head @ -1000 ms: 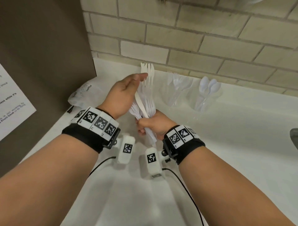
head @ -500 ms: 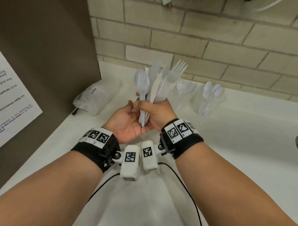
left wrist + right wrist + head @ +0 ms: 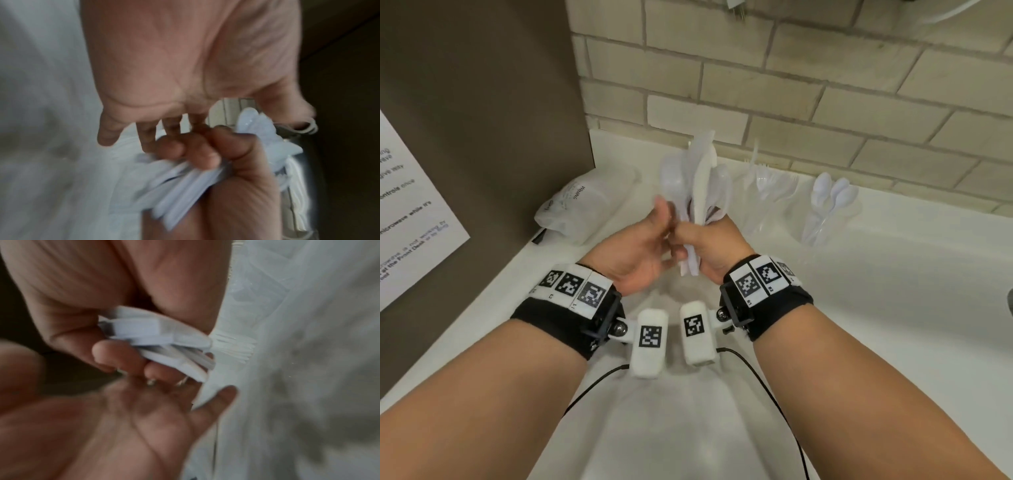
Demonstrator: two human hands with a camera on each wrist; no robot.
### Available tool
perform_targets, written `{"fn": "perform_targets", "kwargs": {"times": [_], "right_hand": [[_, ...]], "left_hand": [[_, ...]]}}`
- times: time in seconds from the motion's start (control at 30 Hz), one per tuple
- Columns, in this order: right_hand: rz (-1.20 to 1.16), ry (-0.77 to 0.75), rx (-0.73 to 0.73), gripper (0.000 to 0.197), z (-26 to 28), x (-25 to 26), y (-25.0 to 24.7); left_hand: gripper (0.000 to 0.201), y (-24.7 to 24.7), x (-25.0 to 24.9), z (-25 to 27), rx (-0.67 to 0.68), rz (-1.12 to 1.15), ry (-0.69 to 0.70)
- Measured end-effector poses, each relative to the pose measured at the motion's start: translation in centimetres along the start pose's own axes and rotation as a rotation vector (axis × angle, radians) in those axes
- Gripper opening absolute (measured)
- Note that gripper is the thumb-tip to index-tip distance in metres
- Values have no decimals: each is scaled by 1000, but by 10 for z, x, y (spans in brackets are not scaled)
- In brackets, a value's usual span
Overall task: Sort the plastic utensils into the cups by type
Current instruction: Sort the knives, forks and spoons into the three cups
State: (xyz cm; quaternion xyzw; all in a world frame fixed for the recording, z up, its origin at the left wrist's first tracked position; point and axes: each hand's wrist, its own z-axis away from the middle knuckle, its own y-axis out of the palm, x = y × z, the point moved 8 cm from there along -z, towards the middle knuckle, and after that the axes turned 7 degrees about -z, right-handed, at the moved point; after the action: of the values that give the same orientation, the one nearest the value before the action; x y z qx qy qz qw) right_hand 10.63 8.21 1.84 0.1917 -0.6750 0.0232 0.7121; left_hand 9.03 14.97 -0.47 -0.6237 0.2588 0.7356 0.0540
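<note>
Along the brick wall [image 3: 825,85] runs our white counter [image 3: 893,325], with a brown panel [image 3: 482,120] standing at its left end and a printed sheet [image 3: 410,219] stuck on that panel. Against the panel's foot lies a clear plastic bag [image 3: 582,209]. Near the wall stand two clear cups: the cup of forks [image 3: 767,195] and, to its right, the cup of spoons [image 3: 828,212], close together but apart. Above the counter, in front of those cups, our right hand [image 3: 709,246] is curled tight around a bundle of white utensils [image 3: 698,185], handles down in the fist, heads fanned upward and blurred. Our left hand [image 3: 640,250] sits just beside it, palm turned toward the bundle, fingers [image 3: 146,138] loosely extended and reaching against the handles without closing on anything we can make out. Both wrists carry black bands with marker tags.
</note>
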Motion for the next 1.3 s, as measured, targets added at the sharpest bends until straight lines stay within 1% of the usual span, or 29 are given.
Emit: {"fn": "perform_targets", "kwargs": {"times": [0.03, 0.07, 0.1, 0.17, 0.2, 0.23, 0.27, 0.3, 0.33, 0.37, 0.4, 0.47, 0.5, 0.53, 0.57, 0.6, 0.63, 0.67, 0.7, 0.77, 0.8, 0.9, 0.97, 1.03, 1.1, 1.13, 1.17, 1.2, 1.3], "right_hand": [[93, 22, 42, 8, 2, -6, 6], [197, 42, 72, 16, 4, -12, 12], [257, 72, 103, 19, 7, -17, 16], [249, 184, 134, 17, 9, -28, 17], [246, 238, 186, 17, 12, -32, 21], [245, 281, 219, 21, 16, -34, 22], [263, 289, 233, 22, 16, -36, 23], [293, 265, 217, 15, 14, -36, 22], [334, 225, 189, 21, 11, -33, 20], [408, 189, 180, 36, 9, -31, 17], [518, 178, 195, 43, 7, -29, 13], [719, 219, 174, 49, 5, -23, -6], [746, 234, 117, 57, 5, -16, -18], [713, 212, 18, 61, 4, -3, -29], [641, 149, -99, 60, 3, 12, -39], [556, 60, -201, 53, 3, 27, -46], [493, -29, -254, 43, 2, 39, -48], [465, -102, -250, 33, 0, 50, -44], [468, -146, -212, 25, -1, 55, -36], [537, -180, -123, 20, -3, 57, -21], [573, -185, -104, 19, -4, 54, -17], [606, -210, -141, 13, -6, 47, -13], [626, -224, -161, 8, -7, 46, -11], [644, -228, -151, 5, -9, 45, -8], [639, -235, -150, 6, -9, 45, -6], [617, -244, -162, 7, -9, 46, -6], [588, -260, -183, 9, -8, 48, -7], [554, -280, -212, 11, -8, 51, -9], [464, -361, -291, 19, -5, 63, -12]], "left_hand": [[64, 3, -7, 1, -18, -113, 35], [63, 5, -12, 2, -60, -233, 50], [61, 5, -16, 1, -116, -328, 57], [51, 5, -20, -1, -222, -383, 83], [40, 5, -22, -2, -258, -385, 97], [29, 8, -22, -3, -280, -392, 104], [18, 8, -24, -1, -294, -397, 113], [10, 7, -23, 0, -307, -384, 121], [6, 6, -24, 1, -323, -345, 133], [8, 3, -24, 1, -351, -282, 145], [12, -1, -24, 1, -389, -195, 158], [17, -13, -25, 2, -485, -52, 196], [18, -21, -26, 3, -537, -45, 205], [18, -29, -25, 4, -574, -66, 198], [17, -34, -22, 4, -592, -97, 178], [17, -38, -17, 3, -587, -130, 150], [16, -39, -12, 1, -562, -157, 123], [14, -38, -6, -1, -528, -176, 104], [12, -33, -3, -3, -488, -194, 98], [9, -23, -1, -6, -410, -240, 116], [10, -17, -3, -7, -373, -266, 136], [27, -6, -8, -7, -300, -328, 197], [35, -7, -9, -8, -300, -336, 212], [36, -8, -7, -8, -322, -355, 199], [23, -12, -2, -8, -354, -356, 155], [14, -14, 1, -8, -362, -358, 128], [9, -15, 4, -8, -369, -365, 108], [11, -16, 7, -7, -370, -384, 95], [24, -16, 13, -7, -370, -438, 66]]}}
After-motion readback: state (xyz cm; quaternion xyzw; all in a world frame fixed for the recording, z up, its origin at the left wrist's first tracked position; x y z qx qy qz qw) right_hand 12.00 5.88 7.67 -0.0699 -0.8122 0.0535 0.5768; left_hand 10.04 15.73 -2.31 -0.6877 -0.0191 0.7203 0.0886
